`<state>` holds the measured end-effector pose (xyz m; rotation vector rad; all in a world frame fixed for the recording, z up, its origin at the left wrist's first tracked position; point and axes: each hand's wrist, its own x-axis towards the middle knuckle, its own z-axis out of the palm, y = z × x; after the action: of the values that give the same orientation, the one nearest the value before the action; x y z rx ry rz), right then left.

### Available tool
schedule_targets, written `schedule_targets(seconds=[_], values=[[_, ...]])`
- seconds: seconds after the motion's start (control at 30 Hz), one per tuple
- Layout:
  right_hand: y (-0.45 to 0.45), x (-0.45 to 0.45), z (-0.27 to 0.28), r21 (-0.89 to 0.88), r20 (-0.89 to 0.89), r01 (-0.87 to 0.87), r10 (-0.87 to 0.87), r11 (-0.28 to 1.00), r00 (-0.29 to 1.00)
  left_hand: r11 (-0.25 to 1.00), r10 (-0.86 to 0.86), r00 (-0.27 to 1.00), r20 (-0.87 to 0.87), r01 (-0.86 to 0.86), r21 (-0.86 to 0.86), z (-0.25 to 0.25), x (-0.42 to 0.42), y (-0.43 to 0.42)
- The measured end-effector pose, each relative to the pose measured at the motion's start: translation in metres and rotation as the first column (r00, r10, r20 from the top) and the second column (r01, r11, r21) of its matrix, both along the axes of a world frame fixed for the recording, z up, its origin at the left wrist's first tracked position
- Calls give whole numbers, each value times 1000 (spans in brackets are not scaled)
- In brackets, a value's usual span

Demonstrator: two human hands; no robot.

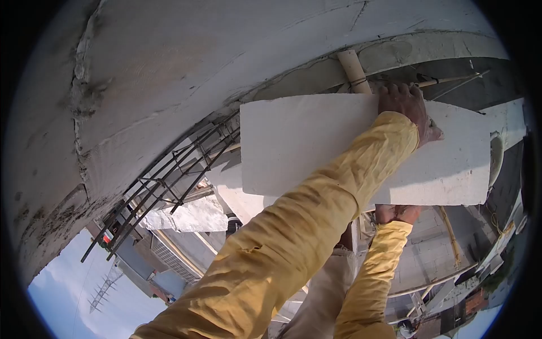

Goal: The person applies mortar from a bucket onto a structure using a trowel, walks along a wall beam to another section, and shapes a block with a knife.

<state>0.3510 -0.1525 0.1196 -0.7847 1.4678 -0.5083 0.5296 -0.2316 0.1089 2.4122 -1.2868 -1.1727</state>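
**Block (310, 141) has a hand at each long edge**

The block fills the middle of the view, right of a rebar cage (162, 182) and below a wall (169, 73). The left hand (403, 112) grips it: fingers hooked over the upper edge, thumb apart from them on the broad face. The right hand (398, 213) is at the lower edge, partly hidden; whether its fingers are spread or pressed together, I cannot tell. Both arms wear yellow sleeves (271, 248). A pole (354, 69) shows just above the block, near the left hand.
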Motion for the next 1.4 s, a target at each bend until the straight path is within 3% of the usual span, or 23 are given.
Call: schedule_targets(seconds=[0.03, 0.07, 0.1, 0.17, 0.2, 0.3, 0.33, 0.4, 0.47, 0.57, 0.63, 0.7, 0.77, 0.83, 1.0, 1.17, 1.4], values=[[-2, 12, 2, 50, 4, 56, -56, 997, 998, 997, -53, 998, -28, 54, 57, -11, 6, -5], [-2, 24, -1, 235, 40, 291, -309, 927, 950, 992, -70, 996, -51, 75, 103, -23, 14, -10], [-3, 34, -5, 381, 12, 529, -576, 759, 818, 992, -61, 997, -38, 65, 107, -36, 21, -13], [1, 11, -49, 552, 107, 458, -604, 696, 790, 973, -95, 990, -101, 114, 202, -59, 34, -15], [-2, 22, -53, 558, 120, 448, -603, 698, 789, 985, -106, 993, -48, 112, 129, -73, 40, -9], [-4, 65, -45, 650, 12, 532, -707, 542, 707, 960, -60, 986, -155, 99, 260, -108, 60, -12], [-2, 66, -49, 651, 4, 535, -708, 538, 706, 931, -41, 954, -295, 144, 337, -117, 69, -15], [-5, 68, -59, 693, 113, 423, -667, 584, 736, 958, -3, 965, -261, 78, 277, -159, 71, -4], [-5, 72, -67, 686, 118, 420, -660, 595, 742, 979, 41, 970, -240, 9, 202, -193, 64, 1], [-3, 79, -92, 695, 71, 435, -657, 572, 751, 977, 34, 972, -233, 17, 214, -211, 79, 16], [0, 77, -109, 730, 139, 383, -671, 567, 728, 954, 85, 975, -207, -19, 299, -219, 81, 24], [0, 73, -125, 750, 169, 303, -613, 589, 772, 934, 44, 945, -323, 75, 348, -228, 92, 24], [-2, 80, -126, 725, 146, 345, -623, 596, 768, 916, 58, 960, -273, 57, 396, -243, 97, 25], [1, 87, -140, 701, 262, 223, -536, 677, 802, 919, 86, 993, -77, -49, 391, -257, 96, 34], [-2, 103, -161, 726, 185, 254, -536, 640, 824, 929, 97, 991, -90, -58, 367, -265, 122, 43], [-4, 123, -177, 723, 176, 180, -430, 667, 885, 930, 137, 977, -162, -71, 362, -353, 157, 63], [-6, 139, -182, 710, 180, 133, -360, 691, 915, 909, 189, 941, -282, -59, 412, -327, 160, 64]])
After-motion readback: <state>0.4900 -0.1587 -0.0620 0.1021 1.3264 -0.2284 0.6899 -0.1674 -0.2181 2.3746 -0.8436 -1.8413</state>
